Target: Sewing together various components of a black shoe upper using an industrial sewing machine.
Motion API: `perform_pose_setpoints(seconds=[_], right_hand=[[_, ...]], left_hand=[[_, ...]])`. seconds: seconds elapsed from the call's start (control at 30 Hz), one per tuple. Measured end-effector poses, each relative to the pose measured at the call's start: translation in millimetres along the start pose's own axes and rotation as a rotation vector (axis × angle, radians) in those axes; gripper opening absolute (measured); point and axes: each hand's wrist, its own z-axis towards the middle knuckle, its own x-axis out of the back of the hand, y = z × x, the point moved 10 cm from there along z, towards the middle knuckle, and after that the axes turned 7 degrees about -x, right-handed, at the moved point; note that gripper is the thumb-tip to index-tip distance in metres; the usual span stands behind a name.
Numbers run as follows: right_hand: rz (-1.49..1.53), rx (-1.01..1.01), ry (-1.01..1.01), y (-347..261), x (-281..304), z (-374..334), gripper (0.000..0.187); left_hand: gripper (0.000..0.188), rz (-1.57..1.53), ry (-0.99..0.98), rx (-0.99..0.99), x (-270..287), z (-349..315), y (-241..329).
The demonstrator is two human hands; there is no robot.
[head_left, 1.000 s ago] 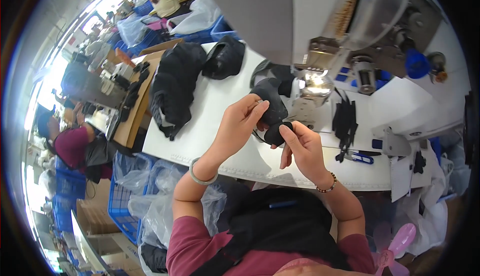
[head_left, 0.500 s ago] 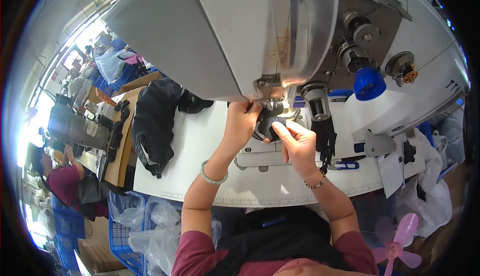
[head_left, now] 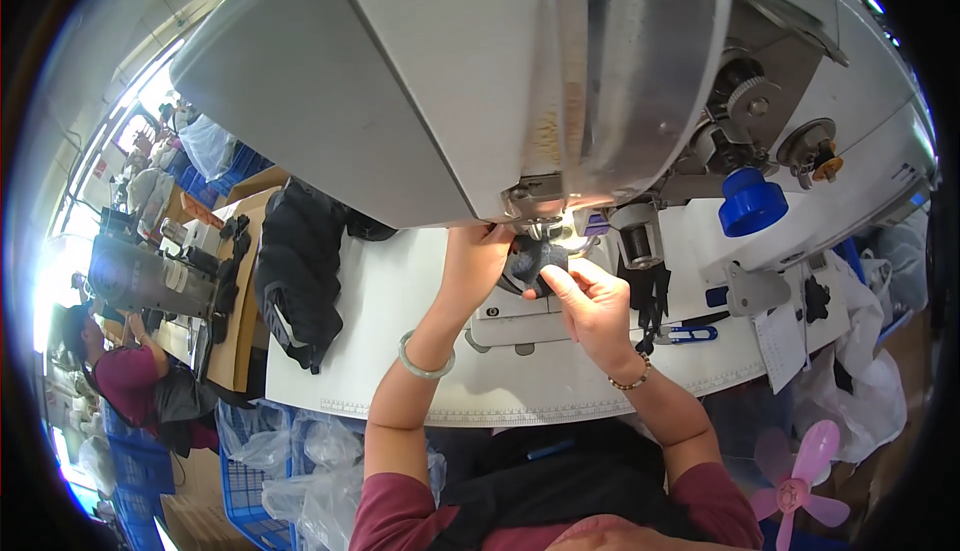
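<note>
Under the lit needle area of a white and grey sewing machine (head_left: 420, 81), a small dark grey fabric piece (head_left: 545, 259) is bunched between my hands. My right hand (head_left: 595, 306) pinches its near right edge, thumb on top and fingers curled below. At the fabric's left side, my left hand (head_left: 475, 261) is closed, its fingertips pressed together by the needle and partly hidden under the machine head. The machine's metal plate (head_left: 510, 329) shows just below the fabric.
On the white table (head_left: 400, 281), a black garment (head_left: 298, 271) lies left. Black straps (head_left: 648, 301) and a blue-handled thread snipper (head_left: 690, 334) lie right of my right hand. A pink fan (head_left: 795, 491) stands lower right. Another person (head_left: 130, 371) works at a machine far left.
The fabric piece has been turned and bunched up more against my right thumb. Both hands stay close to the needle. My view has shifted, so the machine head looks larger and lower.
</note>
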Motion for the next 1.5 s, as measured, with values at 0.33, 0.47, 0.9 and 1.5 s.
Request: perform_pose_setpoints(seconds=[0.33, 0.47, 0.9, 1.5], right_hand=[[-0.008, -0.041, 0.022, 10, 12, 5, 0.013], [0.002, -0.022, 0.003, 11, 8, 6, 0.013], [-0.048, -0.02, 0.038, 9, 13, 6, 0.018], [-0.906, 0.167, 0.405, 23, 140, -53, 0.011]], left_hand=[[0.015, 0.303, 0.518, -0.331, 96, 9, 15], [0.024, 0.732, -0.015, -0.393, 93, 47, -86], [0.046, 1.29, 0.266, 0.168, 191, 36, -78], [0.034, 0.575, 0.155, -0.209, 144, -30, -10]])
